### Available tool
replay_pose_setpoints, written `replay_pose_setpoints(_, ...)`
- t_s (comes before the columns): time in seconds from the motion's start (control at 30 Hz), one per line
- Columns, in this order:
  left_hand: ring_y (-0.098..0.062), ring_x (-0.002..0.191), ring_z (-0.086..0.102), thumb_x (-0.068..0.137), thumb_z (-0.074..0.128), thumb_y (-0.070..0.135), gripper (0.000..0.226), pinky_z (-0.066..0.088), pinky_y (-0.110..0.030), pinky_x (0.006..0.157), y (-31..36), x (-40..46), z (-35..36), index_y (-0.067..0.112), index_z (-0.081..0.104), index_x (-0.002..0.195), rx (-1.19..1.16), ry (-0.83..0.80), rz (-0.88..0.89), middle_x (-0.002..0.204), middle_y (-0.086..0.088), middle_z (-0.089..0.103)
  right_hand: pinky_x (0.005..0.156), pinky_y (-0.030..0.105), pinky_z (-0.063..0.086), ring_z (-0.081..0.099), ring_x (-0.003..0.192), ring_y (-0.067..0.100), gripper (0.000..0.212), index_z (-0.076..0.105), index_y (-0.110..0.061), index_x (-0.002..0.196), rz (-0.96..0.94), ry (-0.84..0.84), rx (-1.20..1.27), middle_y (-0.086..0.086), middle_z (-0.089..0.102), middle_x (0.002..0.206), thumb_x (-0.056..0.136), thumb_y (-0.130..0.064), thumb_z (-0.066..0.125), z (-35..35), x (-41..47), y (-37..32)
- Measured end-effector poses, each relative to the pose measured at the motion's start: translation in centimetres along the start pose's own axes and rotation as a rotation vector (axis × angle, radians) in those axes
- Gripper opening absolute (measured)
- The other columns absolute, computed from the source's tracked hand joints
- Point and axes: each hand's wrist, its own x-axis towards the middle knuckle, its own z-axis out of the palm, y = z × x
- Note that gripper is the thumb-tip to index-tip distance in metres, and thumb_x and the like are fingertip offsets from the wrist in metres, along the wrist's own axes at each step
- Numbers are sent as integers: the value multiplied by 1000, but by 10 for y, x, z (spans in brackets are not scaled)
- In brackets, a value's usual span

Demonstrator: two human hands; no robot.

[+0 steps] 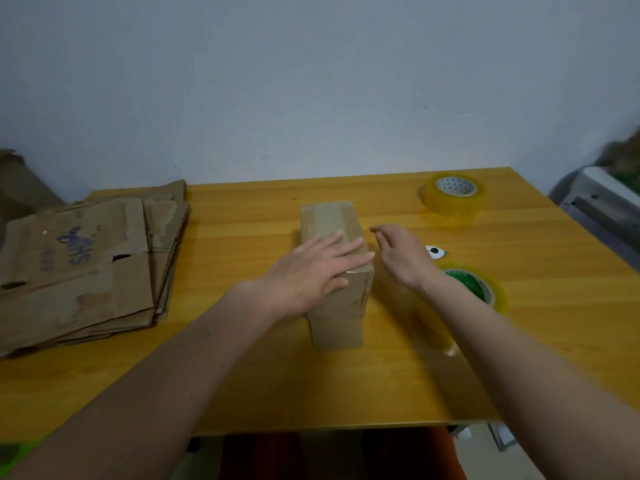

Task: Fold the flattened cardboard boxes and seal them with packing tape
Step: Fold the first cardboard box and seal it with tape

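Note:
A small folded cardboard box point(329, 223) stands in the middle of the yellow wooden table point(242, 358), with tape running along its top. My left hand point(311, 271) lies flat on the box's top with straight fingers pressing down. Just right of the box, my right hand point(401, 254) hovers with relaxed fingers and holds nothing. A stack of flattened cardboard boxes point(79, 265) lies at the table's left. One clear tape roll point(453, 197) sits at the back right. A second roll with a green core point(474, 289) lies under my right forearm, partly hidden.
A small white cutter-like object point(434, 251) lies just right of my right hand. A pale wall rises behind the table. A grey-white object point(602, 202) stands off the table's right edge. More brown cardboard point(17, 181) leans at the far left.

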Motion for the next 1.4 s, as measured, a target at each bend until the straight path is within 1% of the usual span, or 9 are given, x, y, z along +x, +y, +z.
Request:
replay_pose_setpoints(0.1, -17, 147, 16, 101, 45, 28, 48, 12, -36, 121, -5, -3, 16, 23, 36, 148, -112, 216, 77, 158, 0, 26, 115, 28, 23, 32, 139, 14, 38, 50, -15, 136, -169, -94, 393, 0, 44, 146, 104, -26, 33, 4, -15, -19)
replay_pose_setpoints(0.23, -15, 124, 49, 89, 55, 31, 45, 36, -29, 106, -4, -16, 43, 7, 62, 126, -299, 582, -26, 132, -6, 60, 119, 25, 10, 11, 146, 6, 44, 38, -16, 145, -265, -117, 418, -7, 25, 156, 103, -29, 34, 28, -40, -16)
replay_pose_setpoints(0.33, -12, 112, 55, 87, 61, 27, 37, 33, -20, 108, 3, -21, 54, 7, 68, 118, -348, 737, -79, 117, -4, 67, 119, 23, 10, 13, 145, 4, 46, 37, -16, 146, -286, -106, 398, -8, 24, 156, 102, -31, 32, 30, -43, -11)
replay_pose_setpoints(0.63, -21, 110, 58, 84, 55, 39, 44, 46, -34, 98, 13, -24, 34, 10, 70, 114, -305, 704, -202, 117, -3, 66, 103, 9, 27, 41, 126, 5, 34, 52, -15, 133, -243, 71, 319, -1, 50, 136, 100, -16, 44, -2, -57, 6)
replay_pose_setpoints(0.8, -20, 115, 55, 88, 53, 20, 35, 42, -27, 102, 55, -11, 19, 5, 67, 117, -328, 832, -90, 123, -9, 61, 94, 29, 44, 59, 107, 20, 23, 69, -17, 105, -40, 219, 213, 4, 66, 112, 94, -5, 54, -41, -62, 47)
replay_pose_setpoints(0.97, -8, 132, 37, 93, 53, 11, 49, 16, -4, 108, 106, 9, 57, 12, 45, 142, -584, 460, -148, 145, -4, 43, 94, 32, 41, 54, 112, 25, 20, 69, -14, 107, 76, 101, -55, 7, 64, 112, 88, -19, 66, -56, -84, 72)
replay_pose_setpoints(1.13, -18, 143, 29, 96, 53, 11, 63, 27, -37, 117, 109, 42, 91, 20, 25, 152, -836, 150, -494, 157, 1, 26, 106, 29, 25, 39, 124, 21, 54, 55, -19, 128, -5, -64, -433, 2, 53, 128, 81, -41, 70, -42, -108, 83)
replay_pose_setpoints(1.23, -14, 135, 37, 94, 57, 8, 56, 31, -28, 112, 113, 49, 94, 24, 41, 144, -793, 190, -500, 144, 4, 46, 116, 34, 8, 40, 127, 19, 47, 54, -22, 127, -28, -71, -520, -1, 57, 128, 84, -38, 67, -40, -112, 87)
replay_pose_setpoints(1.4, -6, 90, 58, 86, 69, 8, 29, 42, -3, 72, 115, 44, 88, 18, 66, 113, -997, 352, -562, 96, 5, 65, 118, 30, 2, 38, 132, 17, 49, 57, -21, 125, 18, -69, -287, 3, 56, 131, 80, -32, 73, -49, -113, 84)
